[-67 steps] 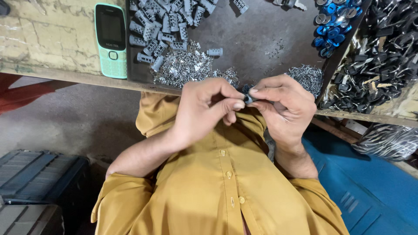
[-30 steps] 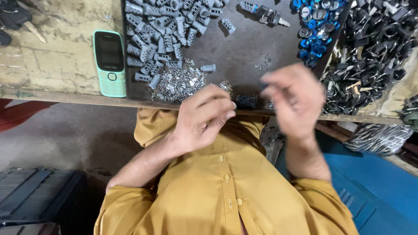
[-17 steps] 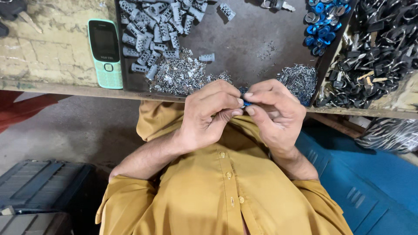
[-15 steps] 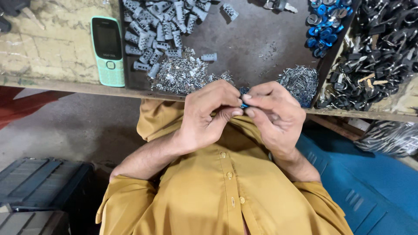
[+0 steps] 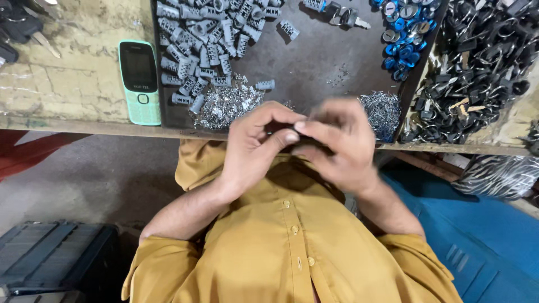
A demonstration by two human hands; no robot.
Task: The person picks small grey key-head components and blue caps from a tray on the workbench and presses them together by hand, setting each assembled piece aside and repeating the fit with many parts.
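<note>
My right hand (image 5: pixel 339 146) has come back to my left hand (image 5: pixel 255 148); both pinch a small part, mostly hidden, just in front of the dark tray (image 5: pixel 314 62).

Seen from above: left hand (image 5: pixel 255 148) and blurred right hand (image 5: pixel 339 146) meeting fingertip to fingertip over a mustard-yellow shirt (image 5: pixel 286 241), pinching something small and dark, too blurred to identify. Beyond, on a dark tray (image 5: pixel 314 50): grey lock cylinders (image 5: pixel 208 39), blue caps (image 5: pixel 401 28), metal pins (image 5: pixel 227 104). Mint-green phone (image 5: pixel 140 81) at left.
</note>
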